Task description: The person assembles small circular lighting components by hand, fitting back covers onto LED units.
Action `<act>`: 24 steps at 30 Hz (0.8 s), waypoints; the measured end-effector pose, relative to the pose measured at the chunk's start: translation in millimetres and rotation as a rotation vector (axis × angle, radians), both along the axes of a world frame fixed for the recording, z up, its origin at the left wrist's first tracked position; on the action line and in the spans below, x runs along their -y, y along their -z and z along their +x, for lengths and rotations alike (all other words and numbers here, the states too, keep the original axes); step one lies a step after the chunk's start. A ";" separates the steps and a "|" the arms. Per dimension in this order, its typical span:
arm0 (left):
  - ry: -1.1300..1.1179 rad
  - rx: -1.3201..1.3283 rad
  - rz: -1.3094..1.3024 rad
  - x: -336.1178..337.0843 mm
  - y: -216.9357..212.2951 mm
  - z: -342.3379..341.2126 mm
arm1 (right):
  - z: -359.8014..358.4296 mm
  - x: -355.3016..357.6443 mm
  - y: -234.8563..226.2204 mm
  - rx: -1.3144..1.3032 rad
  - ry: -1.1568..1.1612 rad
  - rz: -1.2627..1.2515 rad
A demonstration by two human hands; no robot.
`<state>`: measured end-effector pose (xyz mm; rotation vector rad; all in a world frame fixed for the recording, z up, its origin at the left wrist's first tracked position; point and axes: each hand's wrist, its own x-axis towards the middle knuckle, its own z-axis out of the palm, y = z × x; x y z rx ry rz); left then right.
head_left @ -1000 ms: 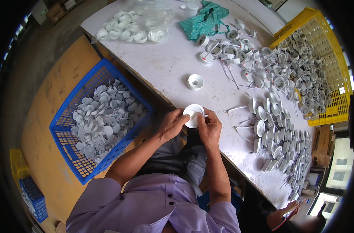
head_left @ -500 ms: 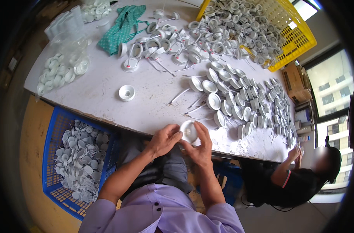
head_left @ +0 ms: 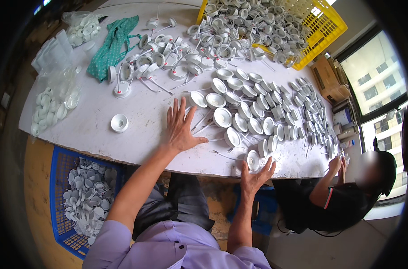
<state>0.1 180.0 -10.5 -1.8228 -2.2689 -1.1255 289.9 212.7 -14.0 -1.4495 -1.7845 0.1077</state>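
Note:
My left hand (head_left: 182, 130) reaches over the white table with its fingers spread and nothing in it, beside the wires of several white, round, cup-shaped lamp housings (head_left: 222, 117). At the table's front edge my right hand (head_left: 254, 178) has its fingers apart, just below a white lamp housing (head_left: 253, 160) that stands on its side at the near end of the rows. Whether the fingertips touch that housing I cannot tell. A single white cup-shaped piece (head_left: 119, 123) sits apart, left of my left hand.
Loose wired housings (head_left: 177, 73) lie behind, before a tipped yellow crate (head_left: 325, 49) full of them. A green dotted cloth (head_left: 106, 56) and clear bags of white rings (head_left: 51, 107) are at left. Below stands a blue basket (head_left: 56, 197) of white parts. A co-worker (head_left: 347, 197) sits at right.
My hands have parted. The right one has moved right and no longer holds the white housing, which now appears at the rows' near end. My left hand has reached forward and opened.

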 end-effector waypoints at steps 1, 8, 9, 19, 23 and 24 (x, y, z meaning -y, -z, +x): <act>0.004 -0.005 -0.001 -7.5 -0.6 -4.8 | -0.5 -3.5 -0.5 -0.005 0.004 -0.001; 0.113 -0.124 -0.126 -41.6 -4.7 1.2 | -7.5 -41.0 -15.7 0.246 -0.108 0.038; 0.118 -0.125 -0.129 -44.4 -6.4 4.7 | -5.9 -45.0 -15.2 0.246 -0.102 0.034; 0.170 -0.058 -0.006 -70.9 3.8 21.8 | -7.4 -78.0 -21.3 0.256 -0.219 -0.015; 0.202 -0.067 -0.002 -86.4 7.4 29.6 | -5.7 -93.6 -18.1 0.260 -0.237 -0.001; 0.204 -0.065 -0.002 -90.1 7.5 31.8 | -4.8 -97.4 -17.8 0.261 -0.235 -0.002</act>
